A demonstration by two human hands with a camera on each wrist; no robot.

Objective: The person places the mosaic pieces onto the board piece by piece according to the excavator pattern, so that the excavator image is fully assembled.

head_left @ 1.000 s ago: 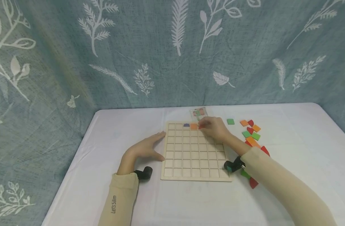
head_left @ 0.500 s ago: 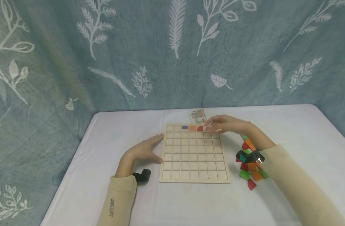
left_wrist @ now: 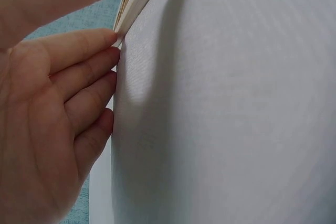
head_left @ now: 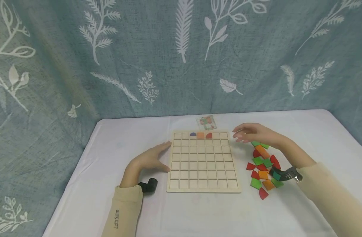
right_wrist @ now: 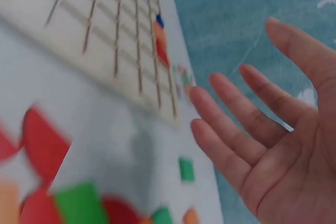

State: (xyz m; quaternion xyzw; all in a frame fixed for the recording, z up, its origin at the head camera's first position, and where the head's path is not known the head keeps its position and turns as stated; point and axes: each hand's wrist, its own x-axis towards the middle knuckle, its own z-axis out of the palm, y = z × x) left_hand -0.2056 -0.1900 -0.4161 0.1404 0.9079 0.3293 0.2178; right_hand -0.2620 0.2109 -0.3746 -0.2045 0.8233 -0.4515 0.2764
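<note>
Now right hand (head_left: 253, 132) withdrawn, board corner (head_left: 224, 135) uncovered

**Bright on pale**

We note a blue-grey curtain (head_left: 160, 42), white leaf print. White tablecloth (head_left: 204, 214). Cream board (head_left: 193, 166), darker grid lines. We mark a blue piece (head_left: 193, 134), orange square (head_left: 200, 135), red wedge (head_left: 209, 135). Loose pieces (head_left: 262, 167): red, orange, two greens. Beige left sleeve (head_left: 124, 205), dark lettering; right sleeve (head_left: 332, 200) plain beige.
</note>
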